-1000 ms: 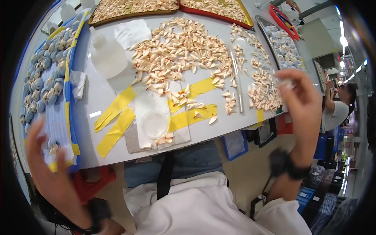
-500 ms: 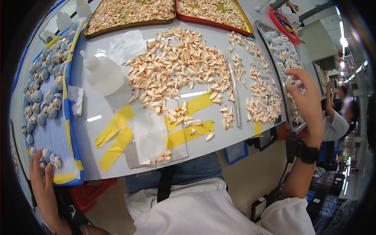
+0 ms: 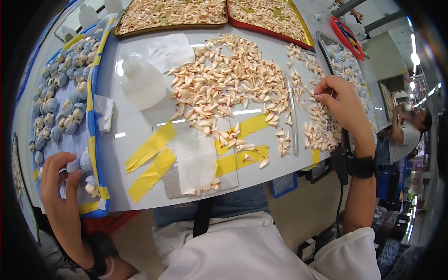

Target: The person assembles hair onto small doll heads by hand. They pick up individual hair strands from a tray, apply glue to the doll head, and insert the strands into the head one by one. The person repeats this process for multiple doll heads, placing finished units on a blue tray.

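My left hand (image 3: 59,179) is at the near end of the blue-rimmed tray (image 3: 94,161). Its thumb and index finger close around a small pale-blue piece (image 3: 73,165). Beside these fingertips stands another light-blue piece (image 3: 86,159), and a blue-and-cream doll-head-like piece (image 3: 92,187) lies nearer to me. On the right, my right hand (image 3: 344,103) hovers over scattered cream pointed pieces with red tips (image 3: 322,129). Thumb and index finger are pinched together there, and whatever lies between them is too small to make out.
A large heap of cream pointed pieces (image 3: 233,79) covers the table's middle. Left of it stand a translucent squeeze bottle (image 3: 142,86) and a white tissue (image 3: 103,112). Filled trays (image 3: 172,25) line the back. A clear rod (image 3: 292,116) separates the piles. Another person (image 3: 406,133) is at far right.
My right hand has come left and down from the metal tray, its fingers closing to a pinch. The left hand has moved up and right, now gripping a blue piece. The view has shifted slightly.
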`<state>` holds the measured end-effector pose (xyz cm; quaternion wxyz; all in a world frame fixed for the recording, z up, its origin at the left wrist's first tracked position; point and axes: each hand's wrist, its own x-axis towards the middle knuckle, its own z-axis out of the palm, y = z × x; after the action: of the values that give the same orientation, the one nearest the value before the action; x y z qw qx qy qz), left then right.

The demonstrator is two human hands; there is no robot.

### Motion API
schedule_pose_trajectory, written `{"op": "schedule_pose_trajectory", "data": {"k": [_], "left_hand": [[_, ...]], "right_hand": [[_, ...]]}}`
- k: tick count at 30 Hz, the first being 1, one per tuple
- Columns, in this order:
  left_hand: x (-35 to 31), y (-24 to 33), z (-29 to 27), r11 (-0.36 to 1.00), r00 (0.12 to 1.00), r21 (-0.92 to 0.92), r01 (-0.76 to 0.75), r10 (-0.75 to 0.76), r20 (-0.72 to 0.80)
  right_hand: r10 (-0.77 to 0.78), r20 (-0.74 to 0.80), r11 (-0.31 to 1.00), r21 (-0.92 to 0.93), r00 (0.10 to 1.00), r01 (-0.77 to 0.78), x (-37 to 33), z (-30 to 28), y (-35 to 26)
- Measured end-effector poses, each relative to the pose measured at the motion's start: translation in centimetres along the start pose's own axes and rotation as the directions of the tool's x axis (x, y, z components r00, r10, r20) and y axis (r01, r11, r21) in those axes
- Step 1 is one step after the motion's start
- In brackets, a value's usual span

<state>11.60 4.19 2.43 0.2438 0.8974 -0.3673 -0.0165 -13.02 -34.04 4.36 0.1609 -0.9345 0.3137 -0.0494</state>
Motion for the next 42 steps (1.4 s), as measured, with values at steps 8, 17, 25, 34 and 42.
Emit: {"op": "schedule_pose_trajectory", "data": {"k": [8,17,25,34,42], "left_hand": [[-2.0,0.5,-0.1,0.909,0.982,-0.409,-0.082,0.004,-0.187],[-5.7,4.1,2.0,0.658,0.993,-0.746,-0.099,0.014,-0.12],[-6.0,5.8,3.3,0.563,0.998,-0.825,-0.049,0.069,-0.012],[-6.0,6.3,3.4,0.624,0.975,-0.768,-0.145,0.22,-0.005],[-5.9,6.4,3.7,0.578,0.972,-0.802,-0.152,0.236,-0.014]], "right_hand": [[-0.089,-0.023,0.994,-0.059,0.996,0.087,-0.7,0.5,-0.1],[-0.241,-0.234,0.968,-0.129,0.942,0.215,-1.0,0.6,0.8],[-0.076,-0.14,0.997,0.012,0.987,0.078,-1.0,-0.8,1.4],[-0.099,0.038,0.991,-0.082,0.994,0.102,4.4,-0.3,2.6],[-0.209,-0.005,0.953,-0.224,0.978,0.202,3.0,-0.3,1.8]]}}
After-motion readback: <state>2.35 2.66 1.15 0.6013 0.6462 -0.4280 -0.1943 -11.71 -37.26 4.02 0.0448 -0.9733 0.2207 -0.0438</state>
